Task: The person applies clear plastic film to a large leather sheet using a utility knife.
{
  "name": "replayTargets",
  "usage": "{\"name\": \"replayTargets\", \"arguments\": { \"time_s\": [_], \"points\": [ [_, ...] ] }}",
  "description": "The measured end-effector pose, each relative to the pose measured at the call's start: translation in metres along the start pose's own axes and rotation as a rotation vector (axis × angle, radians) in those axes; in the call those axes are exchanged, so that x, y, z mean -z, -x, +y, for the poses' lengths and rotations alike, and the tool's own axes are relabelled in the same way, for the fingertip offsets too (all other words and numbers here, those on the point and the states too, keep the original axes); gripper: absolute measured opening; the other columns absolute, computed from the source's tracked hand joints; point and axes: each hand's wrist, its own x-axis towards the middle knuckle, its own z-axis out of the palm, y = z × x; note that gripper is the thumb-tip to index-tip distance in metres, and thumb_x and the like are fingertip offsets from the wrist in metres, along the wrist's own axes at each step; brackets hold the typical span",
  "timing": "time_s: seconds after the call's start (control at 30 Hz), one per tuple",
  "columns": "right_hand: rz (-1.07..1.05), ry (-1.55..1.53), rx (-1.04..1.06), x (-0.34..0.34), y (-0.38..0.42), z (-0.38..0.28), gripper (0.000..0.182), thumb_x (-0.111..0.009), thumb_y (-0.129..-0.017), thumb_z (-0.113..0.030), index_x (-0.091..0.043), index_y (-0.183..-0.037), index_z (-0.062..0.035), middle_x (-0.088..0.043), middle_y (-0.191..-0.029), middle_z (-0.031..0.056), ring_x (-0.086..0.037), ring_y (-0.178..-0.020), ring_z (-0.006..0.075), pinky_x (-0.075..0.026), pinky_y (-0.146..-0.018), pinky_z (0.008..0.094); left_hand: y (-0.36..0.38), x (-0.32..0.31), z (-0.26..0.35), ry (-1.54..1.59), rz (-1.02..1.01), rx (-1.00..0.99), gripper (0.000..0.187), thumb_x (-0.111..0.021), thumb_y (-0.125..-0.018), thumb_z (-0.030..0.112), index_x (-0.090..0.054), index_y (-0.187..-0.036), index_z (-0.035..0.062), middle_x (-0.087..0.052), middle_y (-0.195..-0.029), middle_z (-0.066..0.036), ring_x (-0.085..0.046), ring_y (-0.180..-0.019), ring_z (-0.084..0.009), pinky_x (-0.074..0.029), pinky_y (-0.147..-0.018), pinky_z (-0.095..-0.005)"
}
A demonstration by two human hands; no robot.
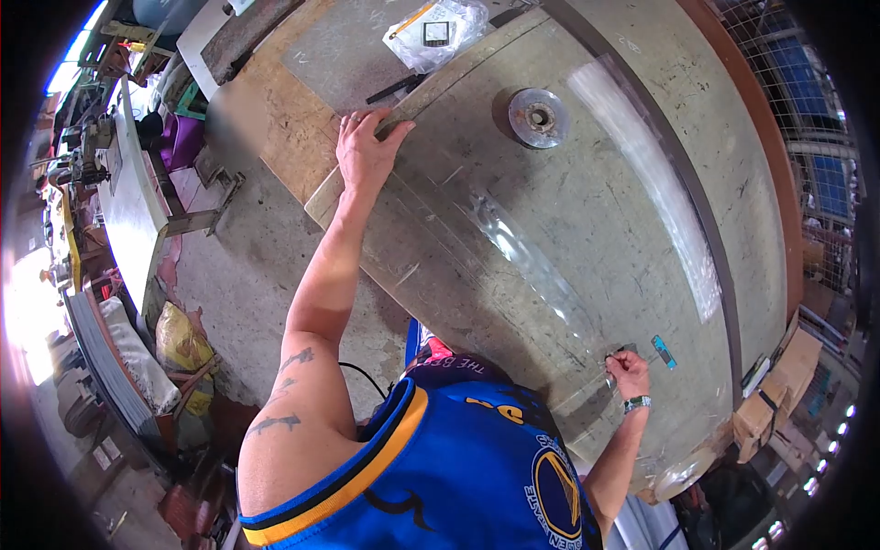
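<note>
My left hand [368, 151] lies with fingers apart at the far left edge of the worktable [440, 293], thumb stretched to the right. My right hand [628, 371] is closed in a pinch near the table's near right side. A small dark bit shows at its fingertips, too small to name. Between the two hands a clear plastic strip [527, 252] lies slantwise on the tabletop, its near end close to my right hand. Just right of that hand is a small teal tool [664, 352], perhaps a cutter.
A roll of clear tape [538, 117] lies flat beyond the strip. Long translucent strips [642, 174] run along the right side. At the back are a plastic bag [438, 35] and a black stick-like item [396, 89]. Cardboard [779, 385] stands off the right edge.
</note>
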Motion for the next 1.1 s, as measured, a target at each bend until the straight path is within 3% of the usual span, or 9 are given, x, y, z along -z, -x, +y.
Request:
{"name": "replayTargets", "arguments": {
  "time_s": [0.23, 0.33, 0.4, 0.47, 0.53, 0.6, 0.73, 0.87, 1.1],
  "points": [
    [0.0, -0.001, 0.025, 0.0, 0.0, 0.002, 0.01, -0.075, -0.091, -0.007, -0.067, -0.088, -0.003, -0.067, -0.075, -0.0007, -0.06, -0.066, 0.0075, -0.048, -0.06, 0.0244, 0.003, 0.001, 0.004, -0.052, 0.016, -0.073, 0.042, -0.084, -0.081, 0.037, -0.078, -0.108, 0.0058, -0.073, -0.107, -0.01, -0.065, -0.103, -0.0297, -0.051, -0.093, -0.0422],
    [0.015, 0.093, 0.049, 0.002, 0.004, -0.002, 0.011, -0.076, -0.088, -0.008, -0.067, -0.083, -0.0034, -0.062, -0.073, -0.0048, -0.056, -0.07, 0.0058, -0.047, -0.063, 0.0258, 0.005, -0.007, -0.004, -0.084, 0.058, -0.156, 0.038, -0.084, -0.08, 0.037, -0.079, -0.101, 0.0056, -0.073, -0.102, -0.011, -0.065, -0.099, -0.0316, -0.053, -0.088, -0.0421],
    [0.005, 0.07, 0.115, 0.007, -0.004, 0.023, 0.015, -0.077, -0.087, -0.012, -0.065, -0.081, -0.0055, -0.059, -0.07, -0.0027, -0.055, -0.068, 0.0088, -0.046, -0.062, 0.0293, 0.005, -0.003, -0.002, -0.183, 0.044, -0.161, 0.038, -0.079, -0.085, 0.044, -0.079, -0.1, 0.0097, -0.074, -0.102, -0.01, -0.067, -0.098, -0.0314, -0.053, -0.088, -0.0426],
    [0.011, 0.376, 0.221, 0.011, 0.001, 0.014, 0.023, -0.074, -0.088, -0.024, -0.064, -0.08, -0.0055, -0.059, -0.07, 0.0056, -0.054, -0.063, 0.0173, -0.046, -0.06, 0.0354, 0.005, -0.001, -0.004, -0.289, -0.104, -0.057, 0.047, -0.07, -0.09, 0.056, -0.078, -0.103, 0.0118, -0.076, -0.104, -0.009, -0.071, -0.095, -0.0297, -0.055, -0.084, -0.0442],
    [0.033, 0.264, 0.172, 0.016, 0.013, 0.009, 0.024, -0.074, -0.088, -0.026, -0.065, -0.082, -0.0038, -0.062, -0.071, 0.0064, -0.057, -0.066, 0.018, -0.049, -0.063, 0.036, 0.0, -0.008, -0.019, -0.261, -0.044, -0.249, 0.046, -0.071, -0.091, 0.053, -0.08, -0.095, 0.0072, -0.077, -0.097, -0.012, -0.074, -0.088, -0.0302, -0.058, -0.075, -0.0428],
    [0.09, 0.245, 0.09, 0.022, 0.021, 0.022, 0.02, -0.075, -0.087, -0.024, -0.07, -0.087, -0.0041, -0.068, -0.076, 0.0076, -0.062, -0.07, 0.0191, -0.05, -0.066, 0.0363, -0.005, -0.014, -0.031, -0.246, -0.047, -0.303, 0.05, -0.073, -0.09, 0.051, -0.08, -0.1, 0.0032, -0.077, -0.098, -0.014, -0.074, -0.09, -0.0303, -0.057, -0.08, -0.0421],
    [0.156, 0.282, -0.042, 0.027, 0.035, 0.02, 0.021, -0.077, -0.086, -0.024, -0.073, -0.091, -0.0044, -0.074, -0.084, 0.01, -0.069, -0.078, 0.0219, -0.053, -0.072, 0.0372, -0.004, -0.013, -0.017, -0.221, -0.088, -0.211, 0.051, -0.074, -0.089, 0.051, -0.08, -0.105, 0.0029, -0.076, -0.103, -0.016, -0.071, -0.095, -0.0324, -0.054, -0.085, -0.0444],
    [0.206, 0.338, -0.029, 0.032, 0.04, 0.02, 0.023, -0.078, -0.085, -0.026, -0.072, -0.091, -0.0043, -0.074, -0.085, 0.0112, -0.069, -0.079, 0.0247, -0.054, -0.075, 0.0384, -0.003, -0.012, -0.015, -0.175, -0.109, -0.134, 0.052, -0.075, -0.088, 0.052, -0.08, -0.105, 0.003, -0.076, -0.106, -0.017, -0.069, -0.097, -0.0337, -0.053, -0.087, -0.0454],
    [0.241, 0.382, 0.014, 0.04, 0.032, 0.033, 0.03, -0.082, -0.081, -0.032, -0.072, -0.09, -0.0047, -0.074, -0.086, 0.0144, -0.071, -0.083, 0.0308, -0.054, -0.077, 0.0417, -0.004, -0.011, -0.014, -0.141, -0.103, -0.198, 0.055, -0.074, -0.088, 0.05, -0.078, -0.106, -0.001, -0.075, -0.104, -0.021, -0.072, -0.093, -0.0365, -0.055, -0.084, -0.0462]
  ]
}}
